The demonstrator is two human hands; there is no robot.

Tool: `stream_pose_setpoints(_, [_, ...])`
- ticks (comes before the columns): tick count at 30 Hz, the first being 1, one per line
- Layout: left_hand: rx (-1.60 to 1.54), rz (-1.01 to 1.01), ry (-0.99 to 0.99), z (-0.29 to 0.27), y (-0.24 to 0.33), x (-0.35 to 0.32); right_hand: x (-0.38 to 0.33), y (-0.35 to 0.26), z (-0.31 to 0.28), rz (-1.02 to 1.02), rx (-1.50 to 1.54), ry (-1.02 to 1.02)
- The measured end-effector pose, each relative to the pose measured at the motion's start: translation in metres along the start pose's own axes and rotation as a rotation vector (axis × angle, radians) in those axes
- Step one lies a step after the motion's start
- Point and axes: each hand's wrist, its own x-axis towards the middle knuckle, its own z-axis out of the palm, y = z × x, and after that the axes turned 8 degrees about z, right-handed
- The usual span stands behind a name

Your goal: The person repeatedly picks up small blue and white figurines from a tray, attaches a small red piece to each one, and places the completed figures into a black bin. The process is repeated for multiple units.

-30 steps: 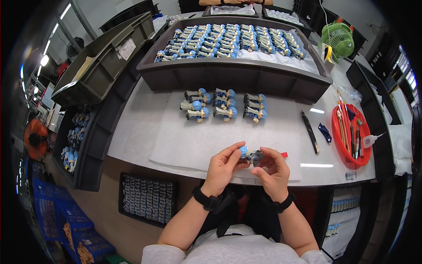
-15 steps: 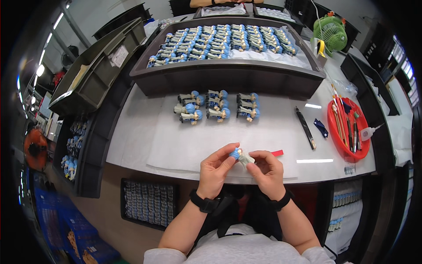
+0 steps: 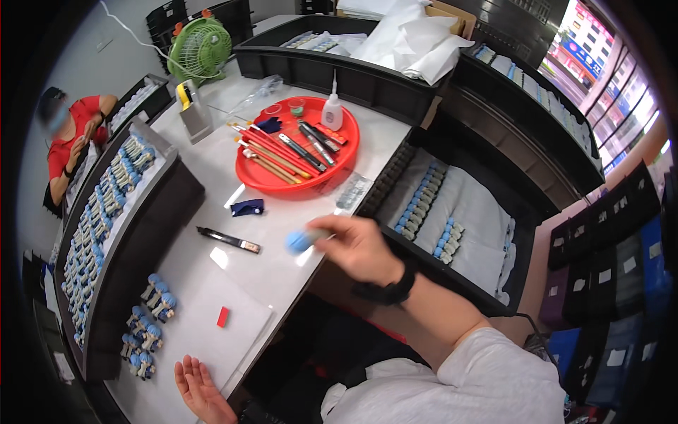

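My right hand (image 3: 358, 249) pinches a small figurine (image 3: 304, 241) with blue hair and a pale body, blurred by motion, above the table's edge. My left hand (image 3: 200, 390) lies palm up with fingers spread at the near left edge, holding nothing. Several like figurines (image 3: 146, 330) lie in groups on the table beyond it. A dark tray (image 3: 519, 286) stands right of my right hand, with two short rows of figurines (image 3: 421, 201) on white sheeting inside. Close to the held figurine lies a black pen (image 3: 227, 240).
A red basin (image 3: 248, 177) holds brushes, pens and a white squeeze bottle (image 3: 332, 113). Near it are a tape dispenser (image 3: 194, 126), a dark blue cloth (image 3: 247, 207) and a green fan (image 3: 200, 48). A large bin (image 3: 134, 247) of figurines stands left; a person in red (image 3: 70, 138) sits beyond.
The view has swung right. My hands have parted: the right carries the figurine toward the tray at the right, while the left has let go and opened.
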Motion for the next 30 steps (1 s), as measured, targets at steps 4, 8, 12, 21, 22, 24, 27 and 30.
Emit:
stream_pose_setpoints(4, [-0.022, -0.010, 0.013, 0.005, 0.004, -0.001, -0.009, 0.038, -0.176, -0.083, -0.295, 0.509])
stream_pose_setpoints(8, [0.030, -0.010, 0.027, 0.008, 0.003, 0.001, -0.055, 0.119, -0.333, 0.300, -0.703, 0.875])
stream_pose_setpoints(12, [0.076, -0.017, 0.060, 0.012, 0.006, 0.000, -0.091, 0.177, -0.394, 0.644, -0.960, 0.906])
stream_pose_setpoints(21, [0.129, 0.005, -0.021, -0.013, -0.002, 0.002, -0.080, 0.212, -0.398, 0.725, -0.979, 0.895])
stream_pose_setpoints(22, [0.140, 0.004, 0.037, -0.010, -0.002, -0.003, -0.073, 0.218, -0.399, 0.687, -1.039, 0.866])
stream_pose_setpoints(24, [0.172, 0.005, 0.112, 0.009, 0.002, -0.004, -0.077, 0.226, -0.414, 0.672, -1.129, 0.791])
stream_pose_setpoints(27, [0.152, -0.020, 0.077, 0.028, 0.000, 0.004, -0.101, 0.240, -0.460, 0.665, -1.290, 0.724])
stream_pose_setpoints(30, [0.240, 0.037, 0.033, 0.027, 0.011, -0.005, -0.082, 0.236, -0.451, 0.758, -1.267, 0.604])
